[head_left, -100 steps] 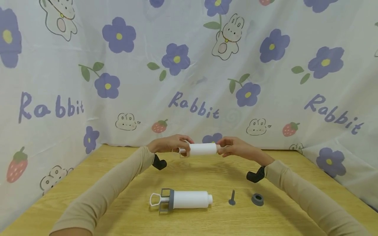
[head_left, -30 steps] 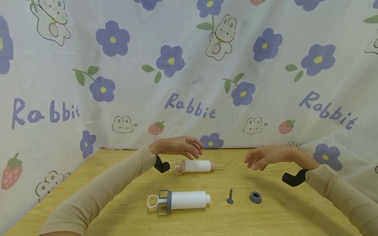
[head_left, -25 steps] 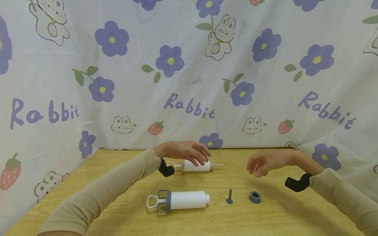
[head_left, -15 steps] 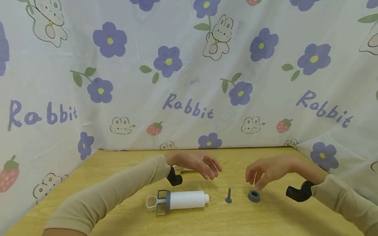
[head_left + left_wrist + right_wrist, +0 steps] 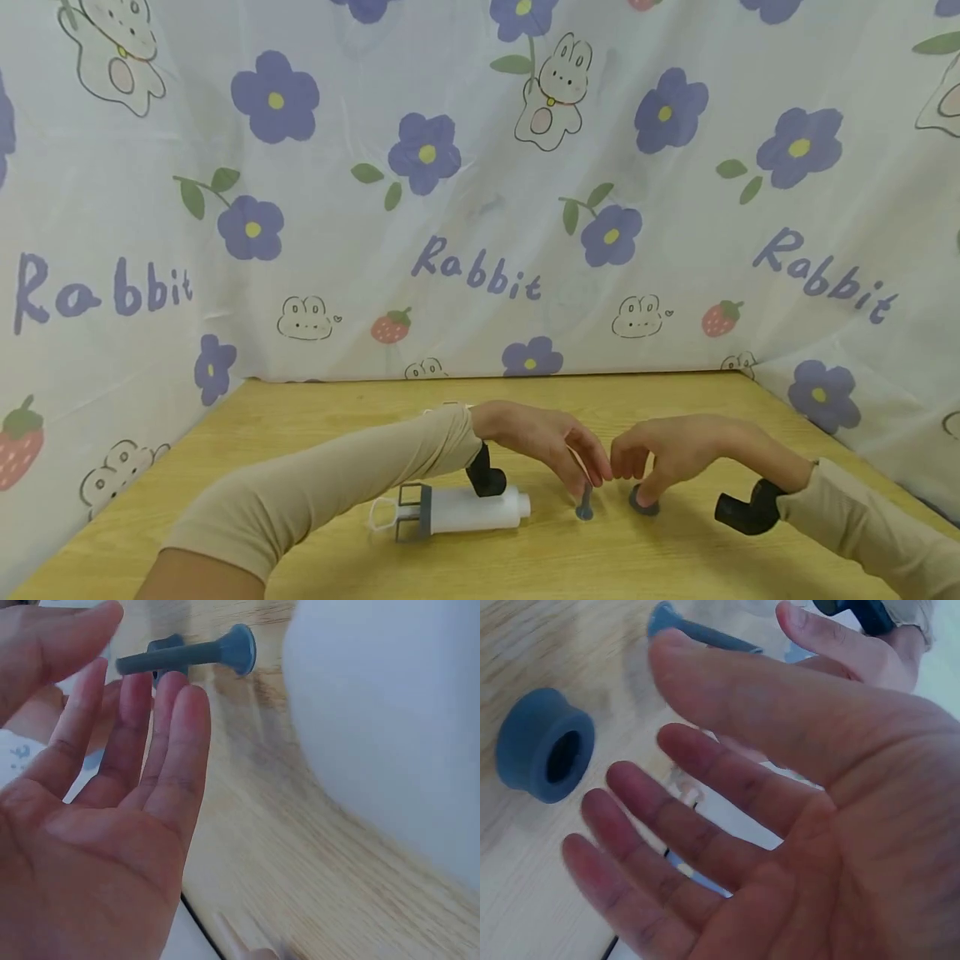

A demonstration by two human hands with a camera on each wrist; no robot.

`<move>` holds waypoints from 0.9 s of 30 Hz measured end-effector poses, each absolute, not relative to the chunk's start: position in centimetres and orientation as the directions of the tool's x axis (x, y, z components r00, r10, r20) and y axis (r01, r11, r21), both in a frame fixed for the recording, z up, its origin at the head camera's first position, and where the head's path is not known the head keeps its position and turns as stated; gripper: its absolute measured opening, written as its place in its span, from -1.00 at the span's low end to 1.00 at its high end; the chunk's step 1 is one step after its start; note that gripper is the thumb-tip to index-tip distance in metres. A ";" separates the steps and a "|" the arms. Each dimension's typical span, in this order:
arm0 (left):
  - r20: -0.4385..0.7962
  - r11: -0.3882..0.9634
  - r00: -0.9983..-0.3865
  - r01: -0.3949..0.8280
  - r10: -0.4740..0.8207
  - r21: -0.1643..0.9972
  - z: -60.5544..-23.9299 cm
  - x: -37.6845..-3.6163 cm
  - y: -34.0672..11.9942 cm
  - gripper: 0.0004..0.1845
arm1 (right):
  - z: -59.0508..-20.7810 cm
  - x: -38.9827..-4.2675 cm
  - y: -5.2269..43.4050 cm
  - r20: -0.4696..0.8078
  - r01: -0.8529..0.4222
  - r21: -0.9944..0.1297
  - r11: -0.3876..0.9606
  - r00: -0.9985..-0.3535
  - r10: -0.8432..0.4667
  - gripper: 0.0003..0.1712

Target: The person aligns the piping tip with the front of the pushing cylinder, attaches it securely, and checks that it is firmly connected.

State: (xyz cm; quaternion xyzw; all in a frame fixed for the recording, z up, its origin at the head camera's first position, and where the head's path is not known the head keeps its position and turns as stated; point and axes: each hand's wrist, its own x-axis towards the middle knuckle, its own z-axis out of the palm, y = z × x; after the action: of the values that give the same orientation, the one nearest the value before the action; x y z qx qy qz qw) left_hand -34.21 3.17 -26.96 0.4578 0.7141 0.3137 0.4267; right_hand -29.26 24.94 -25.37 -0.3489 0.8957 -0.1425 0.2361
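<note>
The left hand (image 5: 551, 442) is hovering with relaxed, straight fingers right over the small grey pin (image 5: 584, 507), which is standing upright on the wooden surface (image 5: 315, 417), holding nothing. The right hand (image 5: 667, 454) is reaching down beside it, fingers loose and empty, its tips just at the grey ring (image 5: 643, 502). The white syringe-like tube (image 5: 465, 510) is lying on its side to the left of the pin.
</note>
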 end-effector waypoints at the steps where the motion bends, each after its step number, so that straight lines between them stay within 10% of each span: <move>1: -0.324 0.384 -0.214 0.387 0.922 0.838 -27.0 -34.2 3.4 -0.60 | -25.4 -29.2 24.9 -0.330 -0.550 -0.406 0.729 -0.656 -0.679 -0.64; 27: -0.356 0.459 -0.311 0.381 0.881 0.803 -27.8 -33.6 4.4 -0.80 | -26.9 -30.4 24.9 -0.231 -0.617 -0.399 0.678 -0.648 -0.726 -0.71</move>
State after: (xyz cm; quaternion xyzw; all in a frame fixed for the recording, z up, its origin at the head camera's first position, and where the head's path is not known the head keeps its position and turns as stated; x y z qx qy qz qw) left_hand -33.62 4.40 -27.84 0.4210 0.7497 0.3056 0.4091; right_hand -30.35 24.93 -26.91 -0.3748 0.8962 -0.1435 0.1891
